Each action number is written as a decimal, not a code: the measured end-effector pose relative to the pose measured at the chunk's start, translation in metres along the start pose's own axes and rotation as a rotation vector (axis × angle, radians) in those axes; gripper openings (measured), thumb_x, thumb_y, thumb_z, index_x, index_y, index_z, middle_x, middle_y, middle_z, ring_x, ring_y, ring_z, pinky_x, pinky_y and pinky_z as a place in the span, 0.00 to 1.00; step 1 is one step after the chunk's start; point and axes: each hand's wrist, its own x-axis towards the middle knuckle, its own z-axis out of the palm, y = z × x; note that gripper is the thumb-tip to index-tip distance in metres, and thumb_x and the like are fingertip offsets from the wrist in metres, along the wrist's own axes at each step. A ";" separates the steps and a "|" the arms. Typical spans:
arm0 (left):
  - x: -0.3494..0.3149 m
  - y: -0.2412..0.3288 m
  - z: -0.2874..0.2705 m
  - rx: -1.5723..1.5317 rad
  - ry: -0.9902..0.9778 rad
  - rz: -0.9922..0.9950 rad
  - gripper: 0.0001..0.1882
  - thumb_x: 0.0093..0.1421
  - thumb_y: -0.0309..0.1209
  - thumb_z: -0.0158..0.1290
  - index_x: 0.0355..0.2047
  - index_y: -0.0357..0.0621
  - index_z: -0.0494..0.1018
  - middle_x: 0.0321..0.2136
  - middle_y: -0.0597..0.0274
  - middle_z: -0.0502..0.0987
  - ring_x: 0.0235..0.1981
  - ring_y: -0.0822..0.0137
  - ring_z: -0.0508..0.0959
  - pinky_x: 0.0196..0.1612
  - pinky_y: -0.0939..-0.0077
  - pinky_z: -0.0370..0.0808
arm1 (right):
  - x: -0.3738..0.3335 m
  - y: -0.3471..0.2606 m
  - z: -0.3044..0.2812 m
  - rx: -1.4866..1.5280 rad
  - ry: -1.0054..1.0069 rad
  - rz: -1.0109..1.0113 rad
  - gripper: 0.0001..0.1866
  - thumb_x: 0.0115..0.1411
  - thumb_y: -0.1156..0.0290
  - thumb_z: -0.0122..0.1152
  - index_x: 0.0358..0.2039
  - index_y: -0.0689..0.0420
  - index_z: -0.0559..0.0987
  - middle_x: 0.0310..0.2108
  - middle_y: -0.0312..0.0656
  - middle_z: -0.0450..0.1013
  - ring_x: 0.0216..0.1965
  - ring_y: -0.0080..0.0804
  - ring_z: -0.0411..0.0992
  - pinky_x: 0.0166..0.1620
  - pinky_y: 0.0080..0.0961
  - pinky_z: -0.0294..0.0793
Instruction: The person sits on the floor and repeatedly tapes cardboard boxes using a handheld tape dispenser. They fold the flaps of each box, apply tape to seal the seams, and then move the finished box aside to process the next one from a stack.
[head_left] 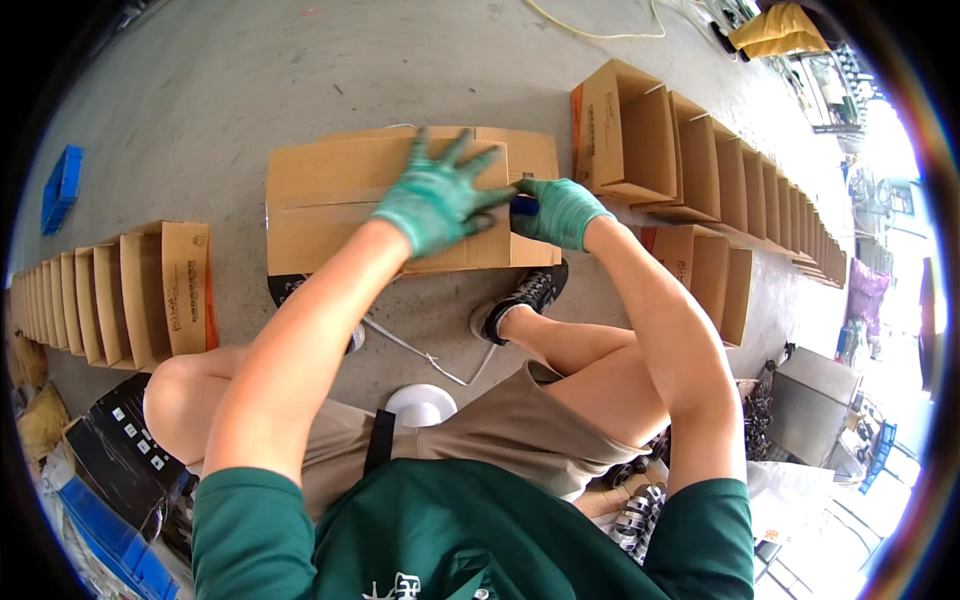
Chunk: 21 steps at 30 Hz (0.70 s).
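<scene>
Honestly, from the head view, the bit that worries me is how close the hands are on that carton [330, 235]. It sits on the floor [400, 85] just beyond the shoes [527, 292], in the middle of the scene. The left hand [435, 205] is spread flat over its top, fingers splayed, gripping nothing. The right hand [565, 212] is curled around a small dark blue thing [523, 206] at the carton's right end; can't tell what it is. If that slips left, I'd guess it bumps the left thumb. Lean too hard and the thin cardboard could buckle, or the whole box could skid on that smooth concrete. A wide elbow swing might also knock the cartons on the near right [712, 270].

Material-wise: plain matte brown board, crisp edges, a seam running lengthwise across the top. The gloves [580, 208] look like stretchy green knit, grubby dark at the fingers. Boxy open cartons line up on the left [187, 290] and far right [602, 135], and a thin white cord [425, 356] trails near the feet.
</scene>
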 end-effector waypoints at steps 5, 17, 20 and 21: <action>0.050 0.018 0.003 -0.044 -0.261 0.073 0.26 0.67 0.54 0.42 0.55 0.55 0.77 0.62 0.68 0.71 0.72 0.56 0.54 0.68 0.23 0.38 | -0.001 -0.001 0.022 -0.291 -0.111 0.043 0.22 0.59 0.54 0.61 0.52 0.46 0.78 0.41 0.43 0.81 0.43 0.47 0.78 0.47 0.38 0.76; 0.054 0.009 0.035 -0.105 0.048 0.151 0.23 0.69 0.46 0.43 0.57 0.50 0.74 0.63 0.61 0.68 0.70 0.55 0.57 0.73 0.42 0.43 | 0.118 0.119 0.196 -0.256 0.411 0.023 0.16 0.66 0.67 0.50 0.53 0.53 0.76 0.55 0.48 0.74 0.54 0.42 0.72 0.57 0.34 0.70; 0.009 -0.024 0.028 0.037 0.104 0.000 0.26 0.66 0.45 0.49 0.63 0.54 0.67 0.67 0.58 0.61 0.71 0.51 0.54 0.73 0.43 0.42 | 0.095 0.055 0.149 -0.130 0.278 0.159 0.18 0.65 0.67 0.51 0.54 0.53 0.76 0.55 0.49 0.73 0.54 0.46 0.73 0.56 0.38 0.73; -0.007 -0.034 0.022 0.035 0.098 -0.057 0.28 0.65 0.45 0.50 0.64 0.56 0.65 0.67 0.58 0.60 0.72 0.49 0.53 0.72 0.41 0.42 | 0.082 0.038 0.132 -0.087 0.236 0.215 0.18 0.65 0.67 0.52 0.55 0.53 0.76 0.55 0.49 0.73 0.54 0.47 0.73 0.55 0.39 0.74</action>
